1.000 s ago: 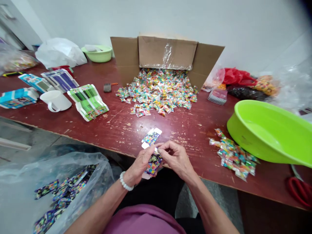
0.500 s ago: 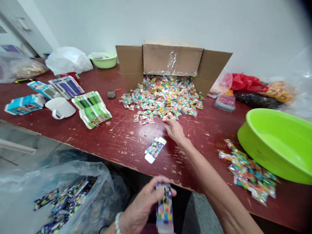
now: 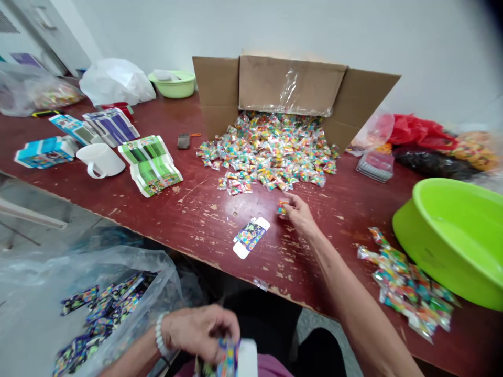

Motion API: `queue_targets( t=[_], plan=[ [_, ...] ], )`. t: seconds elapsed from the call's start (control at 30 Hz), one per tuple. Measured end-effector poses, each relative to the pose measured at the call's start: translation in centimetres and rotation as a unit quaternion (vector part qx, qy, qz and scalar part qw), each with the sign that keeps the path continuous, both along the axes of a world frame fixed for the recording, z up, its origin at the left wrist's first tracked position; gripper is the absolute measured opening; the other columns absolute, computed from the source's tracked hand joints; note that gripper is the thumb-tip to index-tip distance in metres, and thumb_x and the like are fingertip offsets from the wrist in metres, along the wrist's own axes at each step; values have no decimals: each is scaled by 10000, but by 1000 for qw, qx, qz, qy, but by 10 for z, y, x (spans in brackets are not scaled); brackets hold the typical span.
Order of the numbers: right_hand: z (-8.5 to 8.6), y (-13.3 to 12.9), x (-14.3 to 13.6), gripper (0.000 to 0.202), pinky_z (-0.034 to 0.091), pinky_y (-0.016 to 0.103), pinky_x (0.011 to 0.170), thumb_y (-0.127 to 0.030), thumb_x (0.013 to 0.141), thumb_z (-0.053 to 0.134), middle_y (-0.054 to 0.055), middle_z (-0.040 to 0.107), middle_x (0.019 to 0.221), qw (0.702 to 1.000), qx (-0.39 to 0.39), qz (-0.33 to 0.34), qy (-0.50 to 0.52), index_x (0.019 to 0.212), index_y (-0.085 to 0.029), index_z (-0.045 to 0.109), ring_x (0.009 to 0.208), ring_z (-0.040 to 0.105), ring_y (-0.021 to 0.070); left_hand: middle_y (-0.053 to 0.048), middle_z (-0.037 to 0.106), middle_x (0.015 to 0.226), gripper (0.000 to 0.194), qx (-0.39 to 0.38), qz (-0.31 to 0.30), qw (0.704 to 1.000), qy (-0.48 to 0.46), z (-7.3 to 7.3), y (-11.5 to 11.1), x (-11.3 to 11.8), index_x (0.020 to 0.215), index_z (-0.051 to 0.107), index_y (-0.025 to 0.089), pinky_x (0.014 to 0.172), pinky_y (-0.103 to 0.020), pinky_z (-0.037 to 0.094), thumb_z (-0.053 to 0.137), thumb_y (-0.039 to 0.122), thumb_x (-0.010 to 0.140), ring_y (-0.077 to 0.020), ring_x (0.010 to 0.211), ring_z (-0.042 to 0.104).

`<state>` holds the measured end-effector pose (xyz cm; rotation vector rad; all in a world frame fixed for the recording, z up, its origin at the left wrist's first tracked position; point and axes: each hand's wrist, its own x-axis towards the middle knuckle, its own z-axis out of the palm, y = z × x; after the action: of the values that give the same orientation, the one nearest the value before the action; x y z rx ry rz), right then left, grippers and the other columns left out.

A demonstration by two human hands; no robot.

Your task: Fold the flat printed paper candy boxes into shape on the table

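Observation:
My left hand point(image 3: 202, 330), with a bead bracelet at the wrist, is closed around a small printed carton point(image 3: 227, 358) low at the table's front edge; a white flap of the carton sticks out. Over the table, my right hand point(image 3: 299, 210) pinches a small wrapped candy point(image 3: 282, 207) between thumb and fingers. A flattened printed carton point(image 3: 251, 236) with white end flaps lies left of my right hand. Beyond that hand, a heap of wrapped candies point(image 3: 271, 152) spills from an opened cardboard box point(image 3: 291, 86).
At the right, a green basin point(image 3: 440, 246) stands beside a pile of longer candy packets point(image 3: 404, 283). To the left are a white mug point(image 3: 101, 159) and green carton sheets point(image 3: 151, 166). A clear bag point(image 3: 157, 267) of printed cartons hangs below the table edge.
My right hand has drawn back from the heap with a candy in its fingers. My left hand has moved left and lower with the carton, which is turned and shows a white flap.

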<state>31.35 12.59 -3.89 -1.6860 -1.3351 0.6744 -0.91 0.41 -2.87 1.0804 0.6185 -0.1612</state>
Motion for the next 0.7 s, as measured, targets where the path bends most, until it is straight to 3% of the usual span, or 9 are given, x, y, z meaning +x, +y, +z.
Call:
queue_targets(
  t=[0.1, 0.17, 0.27, 0.37, 0.53, 0.7],
  plan=[
    [17, -45, -16, 331, 562, 326, 709, -348, 910, 491, 60, 669, 972, 996, -2, 5, 93, 1187, -183, 568, 773, 655, 161, -21, 684, 871, 283, -58, 178, 982, -38, 9, -5, 20, 943, 540, 200, 570, -209, 408, 686, 291, 719, -145, 686, 643],
    [33, -79, -37, 270, 546, 282, 710, -378, 871, 615, 43, 679, 937, 975, 30, 20, 218, 1070, -195, 628, 784, 647, 149, -77, 706, 946, 283, -58, 241, 967, -58, 18, -4, 35, 1006, 478, 198, 591, -240, 450, 629, 302, 790, -179, 694, 692],
    [53, -121, -70, 213, 536, 241, 680, -360, 843, 688, 15, 695, 912, 935, 44, 22, 352, 1003, -223, 653, 769, 639, 132, -79, 692, 955, 291, -10, 280, 956, -85, 29, -2, 52, 1059, 448, 195, 602, -259, 478, 603, 288, 831, -176, 664, 699],
    [56, -144, -91, 219, 522, 231, 600, -373, 805, 731, 11, 700, 853, 913, 26, -4, 406, 942, -218, 660, 693, 627, 131, -41, 655, 953, 267, 18, 294, 951, -89, 37, -4, 63, 1064, 450, 199, 588, -256, 480, 580, 261, 838, -145, 628, 674],
    [41, -159, -95, 192, 556, 313, 668, -378, 805, 732, 42, 686, 872, 931, 35, -29, 362, 888, -216, 671, 750, 653, 180, -23, 639, 911, 272, 25, 309, 946, -97, 47, -15, 72, 1066, 450, 198, 581, -259, 479, 541, 234, 813, -137, 601, 657],
    [38, -171, -82, 81, 505, 384, 902, -279, 881, 651, 86, 602, 1123, 980, 128, 39, 144, 889, -235, 719, 1092, 589, 230, -28, 633, 869, 258, 31, 334, 935, -114, 49, -23, 75, 1074, 478, 187, 557, -258, 480, 526, 279, 837, -137, 598, 627]
  ],
)
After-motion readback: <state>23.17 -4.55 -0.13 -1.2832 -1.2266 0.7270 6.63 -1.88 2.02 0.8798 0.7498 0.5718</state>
